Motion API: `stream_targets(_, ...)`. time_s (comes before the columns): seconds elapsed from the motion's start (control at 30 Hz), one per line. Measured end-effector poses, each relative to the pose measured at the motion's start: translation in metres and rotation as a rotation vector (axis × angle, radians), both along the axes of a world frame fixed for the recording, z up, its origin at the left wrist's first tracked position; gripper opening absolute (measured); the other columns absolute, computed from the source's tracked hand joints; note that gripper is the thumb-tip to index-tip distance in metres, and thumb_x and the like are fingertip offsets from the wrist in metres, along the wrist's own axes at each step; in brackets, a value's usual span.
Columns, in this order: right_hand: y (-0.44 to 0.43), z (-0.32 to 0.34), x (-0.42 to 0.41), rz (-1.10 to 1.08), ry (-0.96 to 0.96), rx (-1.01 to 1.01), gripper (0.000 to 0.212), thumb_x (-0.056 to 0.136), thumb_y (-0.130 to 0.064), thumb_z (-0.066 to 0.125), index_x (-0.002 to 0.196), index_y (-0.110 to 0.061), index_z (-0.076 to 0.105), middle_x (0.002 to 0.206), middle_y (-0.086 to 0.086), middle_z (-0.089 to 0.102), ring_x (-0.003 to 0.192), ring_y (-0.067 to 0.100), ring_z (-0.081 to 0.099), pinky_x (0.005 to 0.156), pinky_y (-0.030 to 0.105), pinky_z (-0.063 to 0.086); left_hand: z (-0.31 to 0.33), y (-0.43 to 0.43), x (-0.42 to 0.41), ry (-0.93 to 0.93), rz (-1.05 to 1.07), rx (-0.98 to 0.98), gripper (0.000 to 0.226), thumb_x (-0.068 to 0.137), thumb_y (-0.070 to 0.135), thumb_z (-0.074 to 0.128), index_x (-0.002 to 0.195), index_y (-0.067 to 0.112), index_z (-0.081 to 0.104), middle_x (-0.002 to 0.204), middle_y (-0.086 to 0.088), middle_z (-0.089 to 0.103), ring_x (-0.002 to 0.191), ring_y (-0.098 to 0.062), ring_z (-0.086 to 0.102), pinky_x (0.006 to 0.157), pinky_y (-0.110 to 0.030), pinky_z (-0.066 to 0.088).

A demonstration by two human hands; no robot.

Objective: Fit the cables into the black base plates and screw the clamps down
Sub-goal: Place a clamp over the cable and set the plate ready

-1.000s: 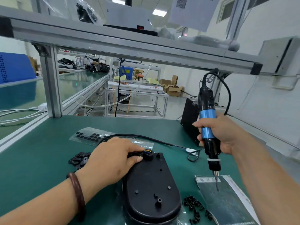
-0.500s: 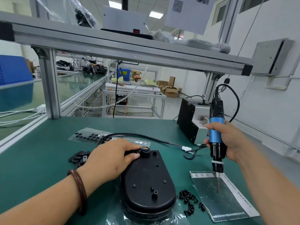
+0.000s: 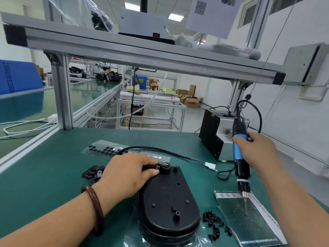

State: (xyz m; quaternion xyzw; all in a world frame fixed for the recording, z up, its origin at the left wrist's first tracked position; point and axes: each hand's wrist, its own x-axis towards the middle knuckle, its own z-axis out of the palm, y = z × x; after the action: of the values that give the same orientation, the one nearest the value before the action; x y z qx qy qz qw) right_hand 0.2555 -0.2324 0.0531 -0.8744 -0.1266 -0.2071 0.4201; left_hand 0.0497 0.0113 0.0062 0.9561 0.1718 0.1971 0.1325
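Workshop benches and cardboard boxes fill the background behind an aluminium frame (image 3: 142,56) that spans the green bench (image 3: 44,184). Near the front edge, on clear plastic, lies the black base plate (image 3: 167,204), an oval shell with small pegs and holes. The left hand (image 3: 124,175) rests on its far end, its grip clenched on the cable (image 3: 160,149) where coloured wires enter a round collar (image 3: 164,168). From there the cable loops away across the bench and ends in a white plug (image 3: 210,165). To the right, the right hand (image 3: 256,150) has its grip wrapped round the blue handle of an electric screwdriver (image 3: 239,154), held upright with its bit pointing down at a silver sheet (image 3: 252,227). Whether the tip touches the sheet cannot be told. A bag of black round pads (image 3: 105,150) lies behind the left hand. Black clamps (image 3: 93,172) are heaped left of the plate, and black screws (image 3: 213,221) lie scattered between the plate and the sheet.
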Motion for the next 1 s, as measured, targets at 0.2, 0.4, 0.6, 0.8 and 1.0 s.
stream_targets(0.2,0.003,0.008,-0.010,-0.156,-0.163,-0.231,0.032,0.077,-0.039,0.056,0.066,-0.009,0.059,0.078,0.012,0.054,0.068,0.029,0.049,0.062,0.033,0.041,0.000,-0.003,-0.002,-0.042,-0.016,0.046,0.037,0.086,0.060,0.051,0.121,0.048,0.057,0.121,0.024,0.059,0.118,-0.003,0.048,0.101,-0.027,0.036)
stream_targets(0.4,0.046,0.016,-0.030,0.101,-0.270,-0.259,0.017,0.086,-0.034,0.058,0.095,-0.022,0.066,0.096,0.005,0.054,0.103,0.028,0.052,0.078,0.030,0.032,-0.005,-0.003,-0.004,-0.074,-0.033,0.102,0.039,0.090,0.061,0.042,0.127,0.051,0.049,0.119,0.029,0.059,0.125,0.002,0.040,0.105,-0.029,0.029)
stream_targets(0.6,0.118,-0.002,-0.072,0.638,-0.122,-0.410,0.022,0.090,-0.030,0.060,0.101,-0.018,0.074,0.091,-0.004,0.070,0.091,0.014,0.062,0.083,0.021,0.043,0.001,0.000,-0.007,-0.105,-0.082,0.174,0.045,0.089,0.066,0.030,0.125,0.047,0.048,0.119,0.028,0.058,0.120,0.000,0.045,0.098,-0.028,0.035)
stream_targets(0.8,0.144,-0.023,-0.095,0.767,-0.071,-0.471,0.037,0.095,-0.036,0.047,0.083,-0.006,0.066,0.077,0.008,0.065,0.075,0.022,0.056,0.070,0.032,0.043,0.037,0.076,-0.012,-0.092,0.141,-0.086,0.037,0.096,0.033,0.048,0.131,0.046,0.049,0.138,0.011,0.052,0.106,-0.001,0.060,0.090,-0.021,0.046)
stream_targets(1.0,0.144,-0.029,-0.098,0.772,0.021,-0.355,0.050,0.096,-0.033,0.048,0.054,-0.014,0.028,0.051,0.000,0.027,0.049,0.013,0.025,0.048,0.027,0.025,0.037,0.136,0.009,0.411,0.091,0.018,0.064,0.093,0.021,0.054,0.149,0.029,0.024,0.156,0.003,0.025,0.141,-0.016,0.026,0.114,-0.026,0.021)
